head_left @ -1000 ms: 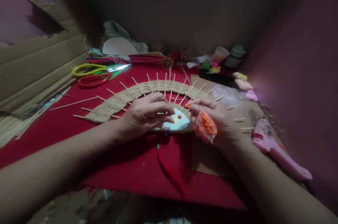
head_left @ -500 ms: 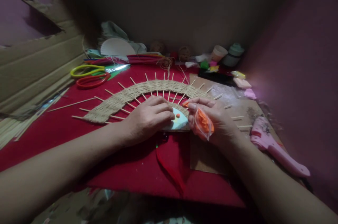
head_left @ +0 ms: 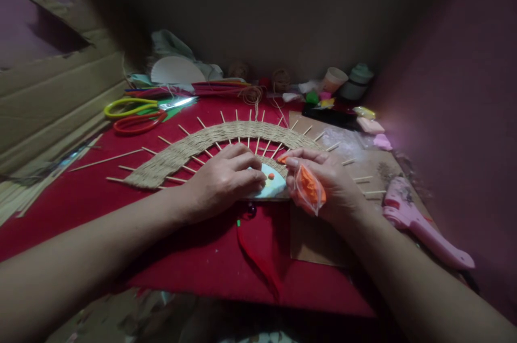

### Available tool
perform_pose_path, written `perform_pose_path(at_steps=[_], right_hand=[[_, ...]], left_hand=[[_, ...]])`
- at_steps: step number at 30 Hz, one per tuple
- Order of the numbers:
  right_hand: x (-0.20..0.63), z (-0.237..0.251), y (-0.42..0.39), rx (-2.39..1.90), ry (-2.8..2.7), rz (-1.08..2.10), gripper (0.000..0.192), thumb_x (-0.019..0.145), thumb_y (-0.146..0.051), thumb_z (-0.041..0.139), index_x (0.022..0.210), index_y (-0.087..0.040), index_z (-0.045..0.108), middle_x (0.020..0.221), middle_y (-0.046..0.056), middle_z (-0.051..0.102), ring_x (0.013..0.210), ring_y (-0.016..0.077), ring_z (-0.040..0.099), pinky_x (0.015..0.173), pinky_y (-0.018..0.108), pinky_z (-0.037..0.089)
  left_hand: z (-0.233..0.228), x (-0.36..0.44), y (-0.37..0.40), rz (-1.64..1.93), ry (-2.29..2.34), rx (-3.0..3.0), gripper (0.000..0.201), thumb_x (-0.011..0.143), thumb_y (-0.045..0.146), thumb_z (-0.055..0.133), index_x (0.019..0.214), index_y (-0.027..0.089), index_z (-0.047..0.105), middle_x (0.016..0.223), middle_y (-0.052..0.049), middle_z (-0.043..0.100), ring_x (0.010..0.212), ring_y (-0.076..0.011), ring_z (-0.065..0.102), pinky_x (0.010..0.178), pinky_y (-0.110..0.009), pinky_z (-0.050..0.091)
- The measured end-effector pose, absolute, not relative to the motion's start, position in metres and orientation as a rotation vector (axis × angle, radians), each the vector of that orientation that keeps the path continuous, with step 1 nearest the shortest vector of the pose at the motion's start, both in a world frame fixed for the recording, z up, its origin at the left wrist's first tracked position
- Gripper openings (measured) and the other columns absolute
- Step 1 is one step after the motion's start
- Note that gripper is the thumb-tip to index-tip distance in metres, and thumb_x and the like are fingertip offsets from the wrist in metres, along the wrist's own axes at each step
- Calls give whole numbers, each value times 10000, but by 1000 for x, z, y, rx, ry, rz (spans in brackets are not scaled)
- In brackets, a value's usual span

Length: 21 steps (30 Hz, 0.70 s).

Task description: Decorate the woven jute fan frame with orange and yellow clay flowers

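Dim light, glare on scissor blades [head_left: 180, 102], back wall [head_left: 283, 14] in deep shadow, faint glow on right wall [head_left: 404, 109], smeared, stretched edges

— What do we see at ten o'clock?
— Metal scissors [head_left: 162, 106], handles yellow and red; brown corrugated cardboard [head_left: 56, 90] farther out.
— And at two?
— A pale tapered cup [head_left: 335, 79] beside a grey-green bottle [head_left: 358, 84]; at four, a pink plastic glue gun [head_left: 425, 231].

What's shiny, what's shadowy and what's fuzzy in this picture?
In the head view, the scissor blades gleam white; in the head view, the back wall sinks into dark grey, and shadow darkens the red cloth below the left hand; in the head view, the clutter below the cloth's front edge looks dim and smeary.
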State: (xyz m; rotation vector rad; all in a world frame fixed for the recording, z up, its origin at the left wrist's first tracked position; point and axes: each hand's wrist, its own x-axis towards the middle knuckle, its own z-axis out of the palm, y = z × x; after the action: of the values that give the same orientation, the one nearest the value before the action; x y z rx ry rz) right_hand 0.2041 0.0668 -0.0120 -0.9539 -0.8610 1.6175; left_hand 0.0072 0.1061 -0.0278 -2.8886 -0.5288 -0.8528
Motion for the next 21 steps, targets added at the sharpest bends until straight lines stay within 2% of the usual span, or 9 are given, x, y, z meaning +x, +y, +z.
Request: perform_pose_path(at_steps=[16,21], right_hand=[[203,-14,67,-938,-889,1626,137,643,-260,746,684,-167,655,513,-44,560,434,59,474,425,190,374],[203,-14,68,-925,-872,1632,122,643,-244,750,675,-165,662,513,-41,569,441,57,494,433,181,387]], left_hand=[[-25,8,106,-898,-519,-2964,156,890,197,501,829,132,629,838,-96,649,772,-178,486,696,-311,449],[-21,5,106,-972,-566,-2979,144,892,183,489,887,145,628,862,-92,660,784,-177,511,709,-312,452]])
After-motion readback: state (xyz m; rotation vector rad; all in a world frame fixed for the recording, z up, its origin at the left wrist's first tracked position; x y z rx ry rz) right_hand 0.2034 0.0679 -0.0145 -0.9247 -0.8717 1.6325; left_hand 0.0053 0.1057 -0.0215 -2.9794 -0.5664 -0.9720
